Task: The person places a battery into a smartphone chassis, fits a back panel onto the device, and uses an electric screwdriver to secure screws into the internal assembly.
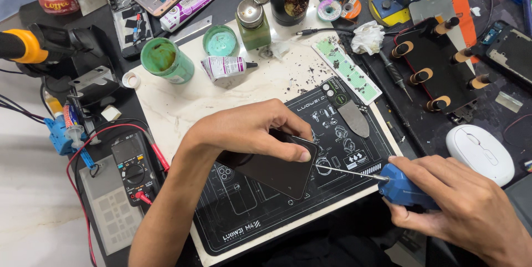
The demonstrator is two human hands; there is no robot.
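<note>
A: Phone (277, 167) lies on black mat (244, 211), left hand (249, 128) pressing it flat w/ open fingers.
B: Right hand (460, 200) grips blue screwdriver (388, 181), tip at phone edge. Looks like unscrewing; next needs steady tip.
</note>
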